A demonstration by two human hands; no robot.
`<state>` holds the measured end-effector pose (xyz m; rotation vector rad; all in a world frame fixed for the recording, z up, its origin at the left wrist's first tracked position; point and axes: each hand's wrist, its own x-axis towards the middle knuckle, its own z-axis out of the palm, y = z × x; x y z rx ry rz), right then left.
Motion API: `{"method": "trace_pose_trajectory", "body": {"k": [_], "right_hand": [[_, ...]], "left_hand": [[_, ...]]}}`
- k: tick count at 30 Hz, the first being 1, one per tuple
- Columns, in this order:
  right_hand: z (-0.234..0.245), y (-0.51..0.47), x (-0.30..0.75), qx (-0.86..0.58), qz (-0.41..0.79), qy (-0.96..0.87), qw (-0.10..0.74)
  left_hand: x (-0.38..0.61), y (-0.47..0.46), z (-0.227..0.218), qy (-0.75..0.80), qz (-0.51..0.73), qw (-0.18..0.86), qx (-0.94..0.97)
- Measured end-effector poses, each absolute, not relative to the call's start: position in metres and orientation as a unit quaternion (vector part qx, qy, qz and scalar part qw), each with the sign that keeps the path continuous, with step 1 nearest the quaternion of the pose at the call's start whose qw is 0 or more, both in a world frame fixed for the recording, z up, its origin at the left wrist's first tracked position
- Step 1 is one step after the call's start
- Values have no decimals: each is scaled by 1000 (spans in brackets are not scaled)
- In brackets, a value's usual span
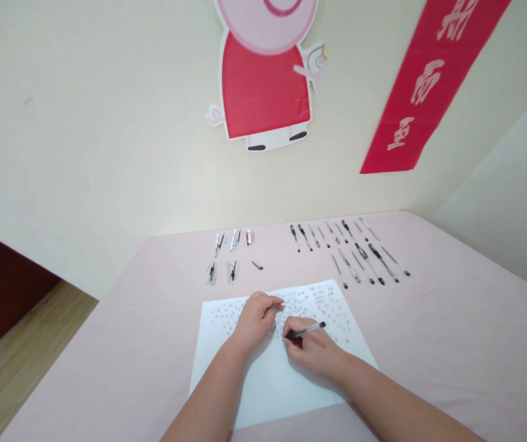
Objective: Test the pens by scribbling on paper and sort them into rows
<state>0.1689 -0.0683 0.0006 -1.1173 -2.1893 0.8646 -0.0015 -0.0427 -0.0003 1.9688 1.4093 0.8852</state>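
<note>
At lower centre, a pen is pinched in the right hand; the paper is best pinned flat by the left hand, its fingers loosely together.

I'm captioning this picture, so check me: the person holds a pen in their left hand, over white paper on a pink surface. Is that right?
Not quite: the head view shows the pen in the right hand, not the left hand. It is over white paper on a pink surface, as you said.
</note>
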Motion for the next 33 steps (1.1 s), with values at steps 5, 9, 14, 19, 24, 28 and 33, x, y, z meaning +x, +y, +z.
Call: {"method": "trace_pose_trajectory", "body": {"k": [5, 9, 14, 19, 24, 28, 33], "right_hand": [[3, -69, 168, -411, 312, -816, 262], [4, -69, 168, -409, 309, -817, 262], [1, -69, 169, -402, 297, -825, 264], [1, -69, 170, -402, 305, -823, 260], [3, -69, 170, -406, 302, -823, 258], [2, -68, 170, -401, 301, -826, 257], [2, -68, 171, -405, 314, -819, 258]], "left_hand": [[-2, -43, -3, 519, 336, 274, 736], [-2, -43, -3, 518, 339, 273, 737], [-2, -43, -3, 519, 333, 273, 739], [-2, -43, -2, 524, 327, 273, 737], [-2, -43, -3, 524, 329, 273, 736], [-3, -43, -3, 523, 335, 272, 735], [-2, -43, -2, 519, 337, 274, 736]]}}
